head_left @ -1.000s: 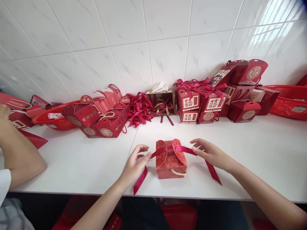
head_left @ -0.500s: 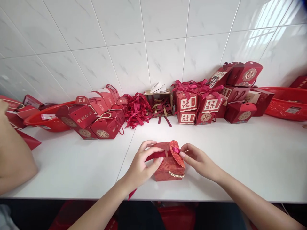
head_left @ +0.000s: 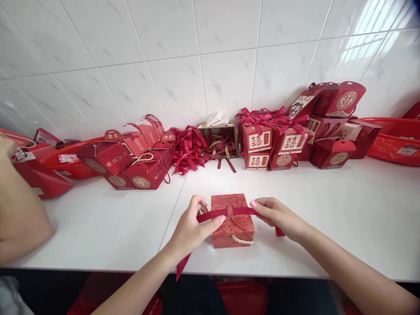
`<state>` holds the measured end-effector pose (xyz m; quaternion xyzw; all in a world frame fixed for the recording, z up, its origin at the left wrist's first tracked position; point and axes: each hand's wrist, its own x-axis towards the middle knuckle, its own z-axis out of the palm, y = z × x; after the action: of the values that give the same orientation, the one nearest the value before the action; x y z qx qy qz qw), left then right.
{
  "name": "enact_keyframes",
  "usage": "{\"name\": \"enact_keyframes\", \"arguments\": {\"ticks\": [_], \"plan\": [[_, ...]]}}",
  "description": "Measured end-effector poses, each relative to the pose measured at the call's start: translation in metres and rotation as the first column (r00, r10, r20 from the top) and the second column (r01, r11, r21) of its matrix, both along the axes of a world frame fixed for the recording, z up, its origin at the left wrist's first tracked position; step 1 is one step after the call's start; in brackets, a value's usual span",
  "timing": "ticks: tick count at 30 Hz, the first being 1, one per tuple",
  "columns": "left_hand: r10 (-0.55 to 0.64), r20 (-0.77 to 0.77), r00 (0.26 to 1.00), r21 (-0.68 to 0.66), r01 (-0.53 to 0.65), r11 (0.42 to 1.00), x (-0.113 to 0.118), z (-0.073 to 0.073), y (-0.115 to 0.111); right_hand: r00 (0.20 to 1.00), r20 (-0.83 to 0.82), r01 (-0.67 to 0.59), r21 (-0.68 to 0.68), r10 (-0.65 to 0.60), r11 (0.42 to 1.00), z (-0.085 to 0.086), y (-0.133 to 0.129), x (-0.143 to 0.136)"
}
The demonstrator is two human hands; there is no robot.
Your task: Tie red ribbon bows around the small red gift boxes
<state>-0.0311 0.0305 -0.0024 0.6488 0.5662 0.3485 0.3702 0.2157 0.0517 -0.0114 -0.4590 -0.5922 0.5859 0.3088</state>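
Note:
A red patterned gift box stands on the white table in front of me, its lid flaps folded down and a twisted cream cord on its front. A dark red ribbon runs across the lid, threaded through slots at the middle. My left hand is closed on the ribbon at the box's left, thumb resting on the lid's edge. One ribbon end hangs below that hand past the table edge. To the right of the box, my right hand pinches the ribbon, whose other end shows under the fingers.
Behind the box lie a heap of red ribbons and an open carton of paper strips. Red gift boxes and ribbon-tied boxes flank them. Red plastic baskets stand at both sides. Another person's arm is at the left.
My right hand has drawn the ribbon through to the right, and the raised lid flap now lies flat. At the left, a red box has come forward beside the other person's arm.

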Motion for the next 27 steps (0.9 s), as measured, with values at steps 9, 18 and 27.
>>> {"name": "enact_keyframes", "arguments": {"ticks": [9, 18, 27], "plan": [[-0.265, 0.204, 0.943, 0.151, 0.237, 0.960, -0.024, -0.007, 0.005, 0.990, 0.105, 0.094, 0.032, -0.097, 0.995, -0.005, 0.000, -0.005], [-0.100, -0.140, 0.985, 0.086, 0.112, 0.990, -0.051, -0.008, 0.020, 0.995, 0.053, 0.086, 0.008, -0.086, 0.996, -0.007, 0.001, -0.004], [-0.042, -0.217, 0.975, -0.056, 0.031, 0.998, -0.075, -0.024, 0.025, 0.990, 0.138, 0.028, 0.006, -0.029, 1.000, 0.000, -0.001, 0.003]]}}
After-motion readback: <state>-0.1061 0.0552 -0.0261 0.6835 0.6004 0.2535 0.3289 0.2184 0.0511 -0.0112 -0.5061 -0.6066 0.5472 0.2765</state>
